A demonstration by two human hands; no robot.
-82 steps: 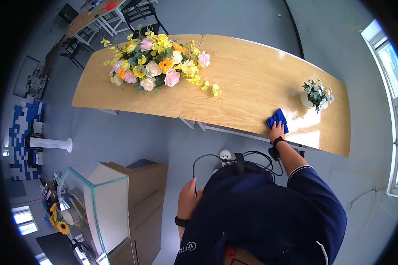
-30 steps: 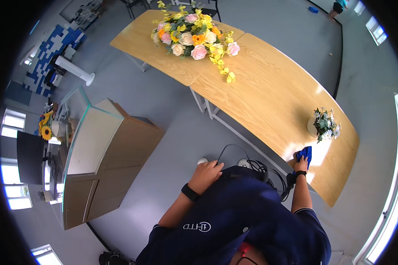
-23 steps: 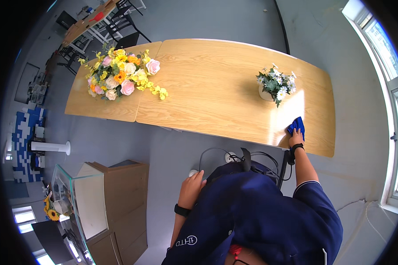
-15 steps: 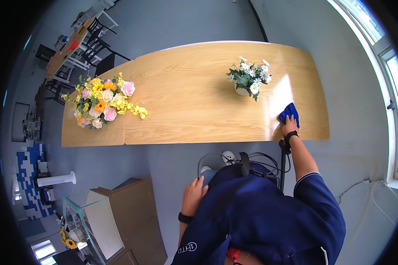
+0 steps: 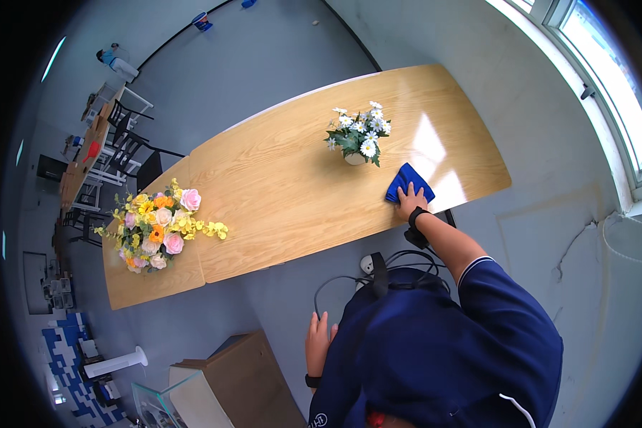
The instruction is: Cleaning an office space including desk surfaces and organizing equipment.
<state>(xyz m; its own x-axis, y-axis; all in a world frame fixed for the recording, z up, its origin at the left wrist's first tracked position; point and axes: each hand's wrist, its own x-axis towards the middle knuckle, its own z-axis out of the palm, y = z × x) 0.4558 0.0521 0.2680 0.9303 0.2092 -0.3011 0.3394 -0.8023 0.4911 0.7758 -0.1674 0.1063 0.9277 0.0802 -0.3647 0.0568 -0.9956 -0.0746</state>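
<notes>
A: Two hands in view. Left hand (image 5: 319,341) hangs low beside the body, fingers loosely extended and slightly apart, holding nothing, above the grey floor (image 5: 278,299).

B: Right side?

A: Right arm reaches forward, nearly straight, dark band at the wrist. Right hand (image 5: 409,203) lies palm-down, fingers pressed flat on a blue cloth (image 5: 409,183).

B: Cloth details?

A: Soft folded fabric, roughly rectangular, on the near edge of the table (image 5: 278,192). Its long axis runs from the hand up and away, tilted slightly right. The table is smooth light wood, long, with rounded ends.

B: Beyond it?

A: Small white daisy pot (image 5: 357,139), just beside the cloth. Far left, a mixed flower bouquet (image 5: 157,228), well apart.
</notes>
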